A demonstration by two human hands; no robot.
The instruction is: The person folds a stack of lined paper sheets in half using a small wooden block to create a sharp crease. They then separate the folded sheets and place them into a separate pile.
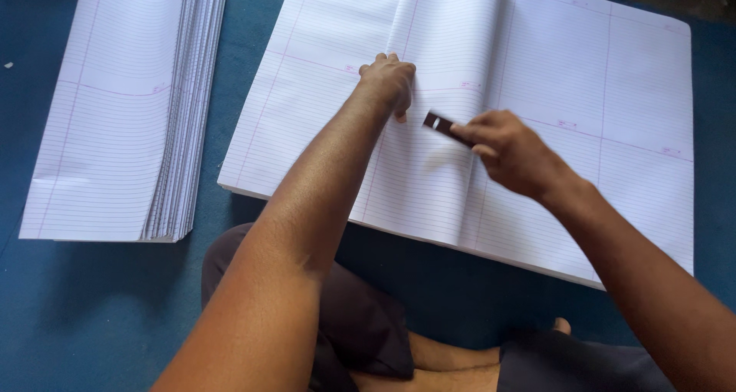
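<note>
A large stack of white ruled sheets (583,108) lies on the blue floor in front of me. A folded sheet (441,47) curves over its middle. My left hand (389,81) presses down on the fold of that sheet with closed fingers. My right hand (512,150) is just to the right of it and holds a small dark flat tool (439,123) with a light tip, hovering over the folded sheet's lower part.
A second pile of folded ruled sheets (123,108) lies to the left on the blue mat (92,308). My crossed legs in dark shorts (360,315) are at the bottom, close to the big stack's near edge.
</note>
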